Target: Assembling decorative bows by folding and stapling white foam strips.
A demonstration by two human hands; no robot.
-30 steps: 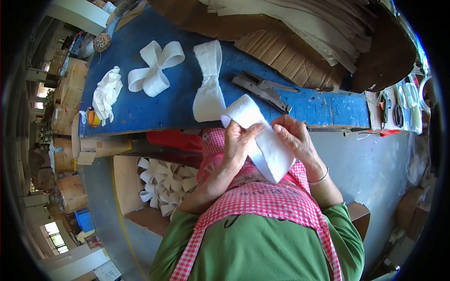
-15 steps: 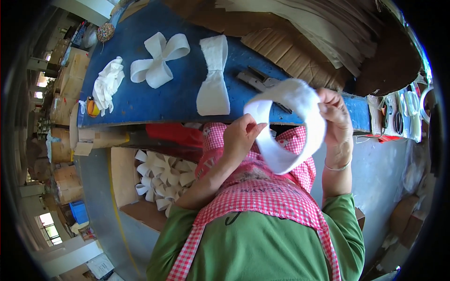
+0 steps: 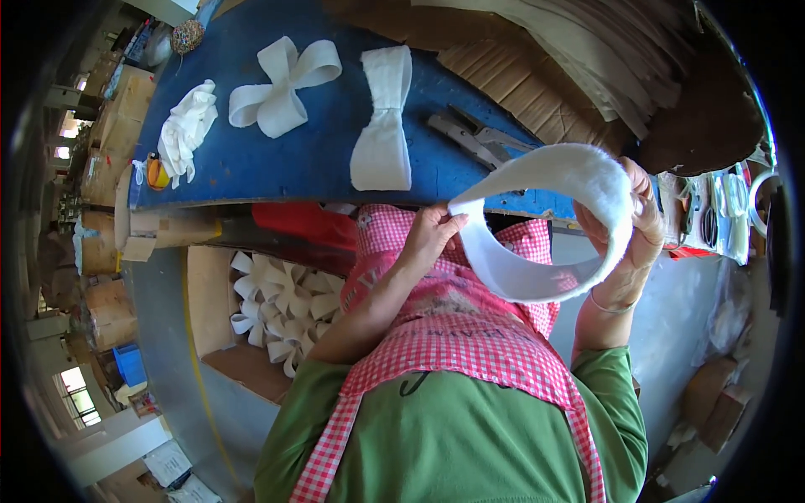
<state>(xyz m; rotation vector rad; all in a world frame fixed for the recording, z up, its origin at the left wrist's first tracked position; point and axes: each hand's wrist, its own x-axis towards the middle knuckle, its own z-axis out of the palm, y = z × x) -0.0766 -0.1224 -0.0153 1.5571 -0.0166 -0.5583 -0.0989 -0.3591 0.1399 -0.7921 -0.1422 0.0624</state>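
Observation:
A broad white fuzzy fabric loop (image 3: 537,287) hangs stretched between my hands above the table's front edge. My left hand (image 3: 431,238) pinches its left end between thumb and fingers. My right hand (image 3: 642,225) is wrapped round the right end; some fingers show through the loop's opening. Beyond it on the blue table (image 3: 251,172) lies a grey metal plier-type tool (image 3: 471,141), perhaps a stapler. Left of the tool is a white loop cinched at its middle (image 3: 386,116). Farther left sits a white bow (image 3: 283,90) with several loops.
White gloves (image 3: 186,132) and a small orange item (image 3: 157,173) lie at the table's left end. Cardboard (image 3: 503,80) and pale layered sheets (image 3: 587,50) cover the far right. A cardboard box (image 3: 208,293) of white bows (image 3: 277,306) stands below. Hanging supplies (image 3: 713,205) are at right.
My right hand has moved right and slightly down, drawing the loop wider and flatter. My left hand still pinches its left end. The whole view has shifted slightly.

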